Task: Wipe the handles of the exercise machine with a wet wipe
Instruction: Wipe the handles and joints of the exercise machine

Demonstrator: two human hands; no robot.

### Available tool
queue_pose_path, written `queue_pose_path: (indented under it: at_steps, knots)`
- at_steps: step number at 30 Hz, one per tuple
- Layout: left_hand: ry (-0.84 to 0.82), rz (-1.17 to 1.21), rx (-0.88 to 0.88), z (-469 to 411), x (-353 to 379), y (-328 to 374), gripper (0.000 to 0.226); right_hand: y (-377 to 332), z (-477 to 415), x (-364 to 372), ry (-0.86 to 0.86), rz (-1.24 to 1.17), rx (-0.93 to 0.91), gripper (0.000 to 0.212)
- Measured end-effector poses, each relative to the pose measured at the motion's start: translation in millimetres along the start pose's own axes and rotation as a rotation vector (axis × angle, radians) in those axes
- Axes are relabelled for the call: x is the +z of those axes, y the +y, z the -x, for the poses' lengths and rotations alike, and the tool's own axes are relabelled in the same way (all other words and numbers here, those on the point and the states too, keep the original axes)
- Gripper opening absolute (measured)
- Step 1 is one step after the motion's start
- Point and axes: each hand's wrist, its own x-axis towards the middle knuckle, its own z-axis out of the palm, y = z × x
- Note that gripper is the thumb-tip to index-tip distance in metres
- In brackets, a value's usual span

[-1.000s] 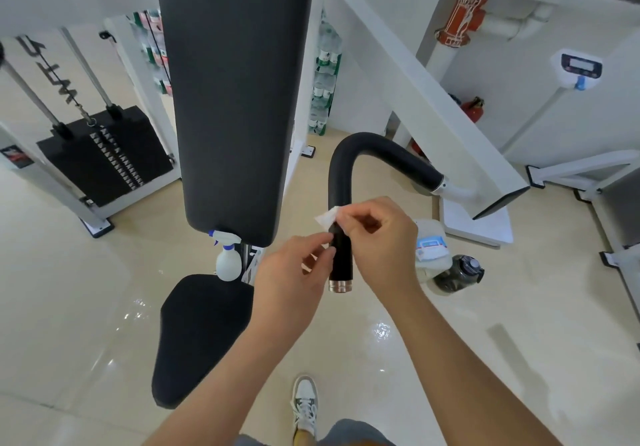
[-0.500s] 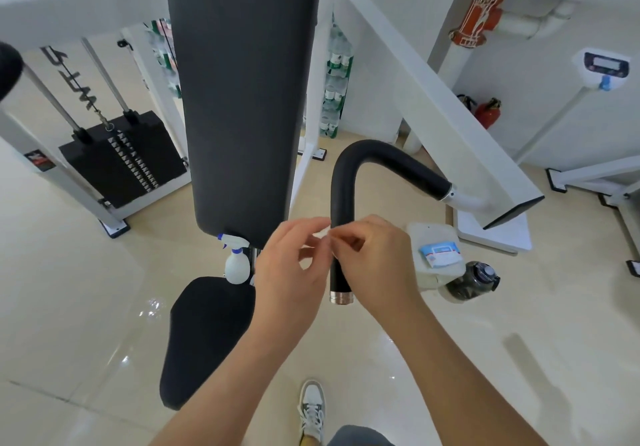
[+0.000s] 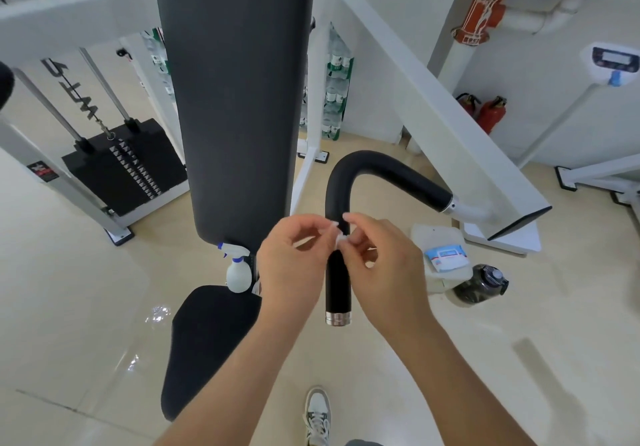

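While the wipe (image 3: 341, 238) was spread against the handle (image 3: 338, 282) a second ago, it's now bunched into a tiny wad right in front of the handle's upright part. Going left to right: spray bottle (image 3: 238, 272) sits left of the handle, left hand (image 3: 294, 265) pinches one side of the wipe, right hand (image 3: 384, 265) pinches the other, wipes pack (image 3: 446, 260) lies right of the handle. Looks like they're refolding it, so proper wiping hasn't really got going yet.
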Motion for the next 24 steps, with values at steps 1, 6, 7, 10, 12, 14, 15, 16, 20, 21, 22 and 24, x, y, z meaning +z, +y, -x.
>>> queue_pose_path:
  at_steps: [1,6,7,10,12,14,15,16,20,21,22,24]
  knots:
    - [0.002,-0.051,0.045,3,1,-1,0.019,1,-3,-1,-0.037,0.014,-0.039,0.032]
    - [-0.109,-0.168,0.239,-7,-9,4,0.034,7,-21,-3,-0.101,-0.083,-0.103,0.037]
    - [-0.137,-0.150,0.260,-7,-12,5,0.037,8,-24,-1,-0.078,-0.107,-0.105,0.033]
    - [-0.132,-0.075,0.243,-6,-15,4,0.046,8,-26,5,-0.034,-0.049,-0.167,0.027]
    - [-0.064,-0.104,0.221,-6,-11,2,0.042,9,-19,5,-0.032,-0.018,-0.193,0.024]
    - [-0.030,-0.189,0.219,-9,-8,-1,0.034,9,-12,2,-0.062,-0.016,-0.199,0.023]
    - [-0.030,-0.210,0.203,-9,-8,-4,0.029,10,-13,1,-0.078,-0.007,-0.209,0.021]
    - [-0.042,-0.199,0.165,-9,-9,-7,0.024,11,-17,0,-0.088,0.004,-0.219,0.018]
    - [-0.104,-0.131,0.057,-3,-10,-7,0.028,10,-50,7,0.019,0.008,-0.174,0.008]
    - [-0.111,-0.126,0.055,-2,-10,-7,0.032,10,-51,7,0.037,-0.001,-0.153,0.008]
    - [-0.118,-0.119,0.057,-1,-10,-6,0.034,11,-47,7,0.032,-0.004,-0.142,0.009]
    - [-0.136,-0.109,0.066,0,-11,-3,0.032,10,-30,2,-0.041,-0.015,-0.160,0.015]
